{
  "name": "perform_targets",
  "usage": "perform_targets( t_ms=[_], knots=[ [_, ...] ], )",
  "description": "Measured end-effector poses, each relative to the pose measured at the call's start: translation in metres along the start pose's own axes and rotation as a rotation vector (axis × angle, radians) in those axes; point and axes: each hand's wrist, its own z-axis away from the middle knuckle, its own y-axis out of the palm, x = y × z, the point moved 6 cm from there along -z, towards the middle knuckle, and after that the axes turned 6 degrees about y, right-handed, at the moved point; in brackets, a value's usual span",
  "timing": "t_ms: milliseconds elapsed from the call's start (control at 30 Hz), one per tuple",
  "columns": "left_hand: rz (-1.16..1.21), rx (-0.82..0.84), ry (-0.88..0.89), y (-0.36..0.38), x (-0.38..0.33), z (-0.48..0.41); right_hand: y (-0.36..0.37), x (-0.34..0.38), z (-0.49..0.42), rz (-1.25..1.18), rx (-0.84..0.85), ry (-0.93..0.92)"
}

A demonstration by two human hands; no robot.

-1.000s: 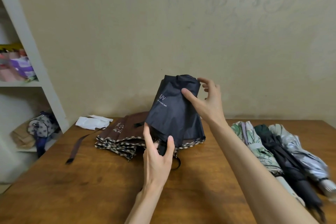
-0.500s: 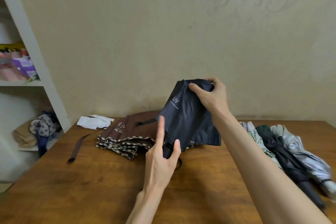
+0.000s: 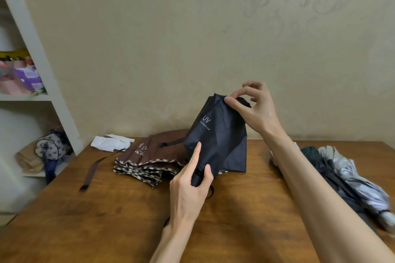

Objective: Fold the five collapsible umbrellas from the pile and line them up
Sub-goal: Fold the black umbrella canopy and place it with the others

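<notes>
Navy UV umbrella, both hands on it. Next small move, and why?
Probably draw the pinched fold across and wrap it tight round the bundle. The right hand pinches the top edge of the navy umbrella, the left hand grips its lower end with the index finger laid on the cloth, and the canopy hangs wide and loose, not yet rolled.

Two bare forearms were shown above the tabletop, uncovered right to the frame's edge. The left hand and the right hand were seen slender, with long fingers and short nails. A thin dark arc was noted at the left wrist; its nature could not be told.
</notes>
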Motion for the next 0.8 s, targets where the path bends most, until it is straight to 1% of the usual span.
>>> perform_targets(
  t_ms=[100,233,300,400,500,533,633,667,700,800],
  knots=[
    [0.004,0.013,-0.018,0.001,0.002,0.0,0.002,0.002,-0.005,-0.019,0.066,0.078],
    [0.0,0.017,-0.009,0.0,-0.001,0.0,0.01,-0.005,-0.007,-0.099,0.057,0.2],
    [-0.001,0.012,-0.011,0.0,-0.002,0.0,0.011,-0.007,-0.007,-0.115,0.039,0.2],
    [0.0,0.0,-0.014,0.002,-0.001,0.001,0.009,-0.005,-0.002,-0.134,0.022,0.149],
    [0.038,-0.015,-0.057,0.003,0.001,0.001,0.005,-0.007,0.011,-0.165,0.016,0.13],
    [0.054,-0.021,-0.08,0.003,0.003,0.002,0.002,-0.012,0.017,-0.196,-0.017,0.164],
    [0.094,-0.056,-0.157,0.003,0.014,0.005,-0.002,-0.031,0.047,-0.306,-0.207,0.293],
    [0.109,-0.068,-0.179,0.002,0.017,0.005,0.002,-0.039,0.058,-0.343,-0.225,0.342],
    [0.125,-0.076,-0.193,0.002,0.016,0.005,0.009,-0.044,0.067,-0.381,-0.188,0.386],
    [0.207,-0.082,-0.211,0.003,0.008,0.005,0.039,-0.046,0.085,-0.464,0.068,0.508]
  ],
)
